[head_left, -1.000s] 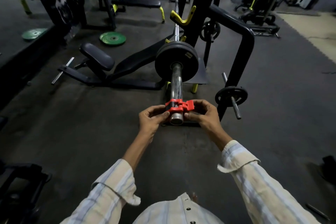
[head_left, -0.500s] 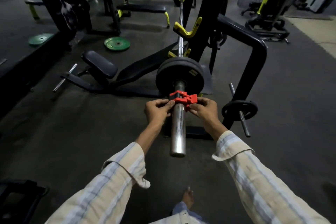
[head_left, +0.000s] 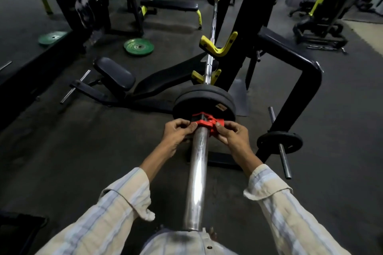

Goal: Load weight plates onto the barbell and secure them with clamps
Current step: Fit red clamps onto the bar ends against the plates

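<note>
Rack [head_left: 302,80] and incline bench [head_left: 145,87] stand beyond my grip, the rack's yellow hook [head_left: 219,47] cradling the barbell [head_left: 198,172], whose chrome sleeve runs from my chest out to the black weight plates [head_left: 204,101]. The red clamp [head_left: 205,121] sits around the sleeve, touching or just short of the plate face; I cannot tell which. My left hand [head_left: 176,133] pinches the clamp's near-left edge, and my right hand [head_left: 233,136] curls its fingers over the lever side. I judge the risk to be locking the lever with a gap left, so the plates could slide outward. A fingertip caught under the lever as it snaps is the other hazard. A small plate [head_left: 279,139] hangs on a peg, right of my grip.
</note>
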